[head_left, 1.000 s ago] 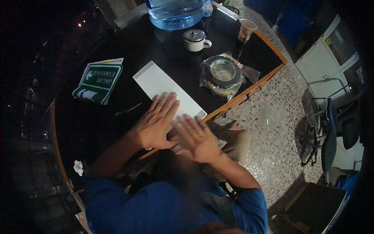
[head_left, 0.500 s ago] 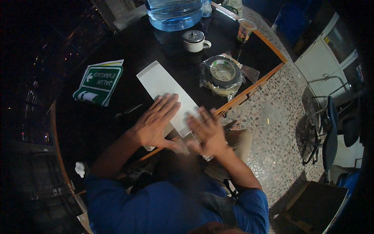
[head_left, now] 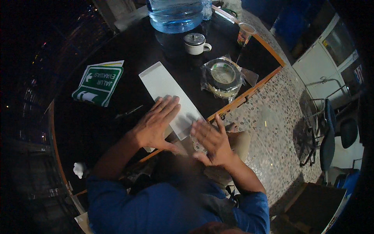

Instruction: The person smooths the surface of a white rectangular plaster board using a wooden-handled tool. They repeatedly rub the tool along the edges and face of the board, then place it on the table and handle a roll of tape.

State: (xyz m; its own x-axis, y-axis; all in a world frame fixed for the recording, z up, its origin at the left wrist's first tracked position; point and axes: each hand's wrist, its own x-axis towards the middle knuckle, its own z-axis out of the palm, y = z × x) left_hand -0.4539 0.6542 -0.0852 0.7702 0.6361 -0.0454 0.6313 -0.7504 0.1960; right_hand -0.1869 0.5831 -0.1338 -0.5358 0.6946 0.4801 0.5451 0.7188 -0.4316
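A long white rectangular panel [head_left: 164,80] with a thin raised edge lies slantwise on the dark table, its near end at the table's front edge. My left hand [head_left: 157,121] rests flat on or just over the panel's left side, fingers stretched out and thumb spread. My right hand [head_left: 214,141] is by the near right corner, fingers extended and thumb apart, slightly blurred. Its fingertips reach the panel's edge; whether they touch it I cannot tell. Neither hand grips anything. A pale flat piece [head_left: 149,149], mostly hidden, shows under my left wrist.
Rolls of tape [head_left: 223,76] in clear wrap lie right of the panel. Beyond stand a lidded mug [head_left: 194,46], a plastic cup [head_left: 244,35] and a large water bottle [head_left: 175,17]. Green-and-white signs [head_left: 99,84] lie left; a small white lump [head_left: 78,170] sits near the left edge. Chairs [head_left: 328,134] stand right.
My right hand has drawn back toward me and slightly right, leaving more of the panel's near end in sight. My left hand stays almost where it was.
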